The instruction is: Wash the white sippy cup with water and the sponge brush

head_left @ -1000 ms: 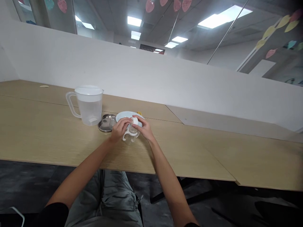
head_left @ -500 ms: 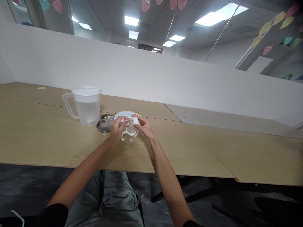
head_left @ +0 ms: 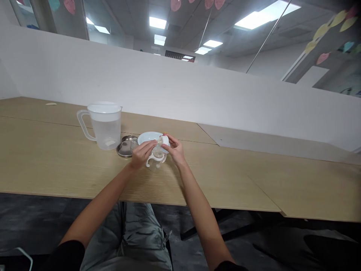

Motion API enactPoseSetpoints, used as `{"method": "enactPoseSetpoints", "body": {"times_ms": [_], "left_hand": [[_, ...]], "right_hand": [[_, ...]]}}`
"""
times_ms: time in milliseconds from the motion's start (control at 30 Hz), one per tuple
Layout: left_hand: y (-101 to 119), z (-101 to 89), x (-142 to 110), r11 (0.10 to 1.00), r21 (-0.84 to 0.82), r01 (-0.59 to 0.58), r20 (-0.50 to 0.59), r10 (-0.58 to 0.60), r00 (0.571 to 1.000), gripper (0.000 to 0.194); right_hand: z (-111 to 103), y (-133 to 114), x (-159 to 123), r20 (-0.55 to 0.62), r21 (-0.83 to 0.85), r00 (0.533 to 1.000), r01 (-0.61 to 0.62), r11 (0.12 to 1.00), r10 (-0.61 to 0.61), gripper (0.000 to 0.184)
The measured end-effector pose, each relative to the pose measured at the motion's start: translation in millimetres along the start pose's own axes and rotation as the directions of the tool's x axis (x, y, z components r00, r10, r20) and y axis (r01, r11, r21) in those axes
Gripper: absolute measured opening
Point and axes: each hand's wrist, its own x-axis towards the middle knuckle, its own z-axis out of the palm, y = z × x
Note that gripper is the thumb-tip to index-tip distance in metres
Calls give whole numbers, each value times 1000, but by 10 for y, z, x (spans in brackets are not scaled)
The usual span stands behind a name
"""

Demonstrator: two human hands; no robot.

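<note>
Both my hands are over a pale blue plate (head_left: pixel 146 137) on the wooden table (head_left: pixel 70 177). My left hand (head_left: pixel 142 154) grips a clear baby bottle (head_left: pixel 155 162) with white loop handles (head_left: pixel 152 160), low on its body. My right hand (head_left: pixel 175 149) pinches a white cap or collar (head_left: pixel 165 140) at the bottle's upper end, and the bottle leans to the right. A steel lid (head_left: pixel 125 148) lies left of the plate, with a small clear piece (head_left: pixel 134 143) on its edge. Part of the plate is hidden by my hands.
A clear plastic jug (head_left: pixel 105 128) with a white lid stands left of the lid, holding some water. A yellow item (head_left: pixel 165 132) peeks out behind the plate. A white partition (head_left: pixel 141 86) backs the table, and my lap lies below its front edge.
The white cap and bottle top have tipped up and to the right. My right hand has shifted with them, and my left hand has moved slightly lower on the bottle.
</note>
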Motion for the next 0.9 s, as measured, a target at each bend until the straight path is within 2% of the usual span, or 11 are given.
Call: {"method": "enactPoseSetpoints", "body": {"times_ms": [100,200,300,400,500,567,700,900], "left_hand": [[-33,15,-18,1000,-3,10,37,-10,999,25],[-11,-3,6,994,-7,112,109,-110,988,31],[27,-48,22,963,-40,268,230,-252,940,48],[30,-66,3,933,-54,356,350,-316,882,72],[2,-26,-37,927,-24,373,423,-329,844,95],[-17,13,-61,924,-9,383,445,-339,829,103],[-34,61,-78,904,-49,424,456,-357,815,102],[-46,57,-62,907,-84,413,441,-338,831,102]], "right_hand": [[-14,26,17,3,-4,1000,-15,1000,15,54],[-32,63,33,-29,4,999,-17,1000,17,54],[-57,108,51,-142,3,990,-4,1000,4,52],[-65,135,57,-192,48,981,-3,999,12,51],[-35,135,37,-133,103,991,-14,995,28,55],[-3,124,14,-82,89,996,-19,996,26,60],[55,107,-20,35,-72,999,-24,997,27,55],[55,116,-43,133,-225,991,2,974,29,39]]}}
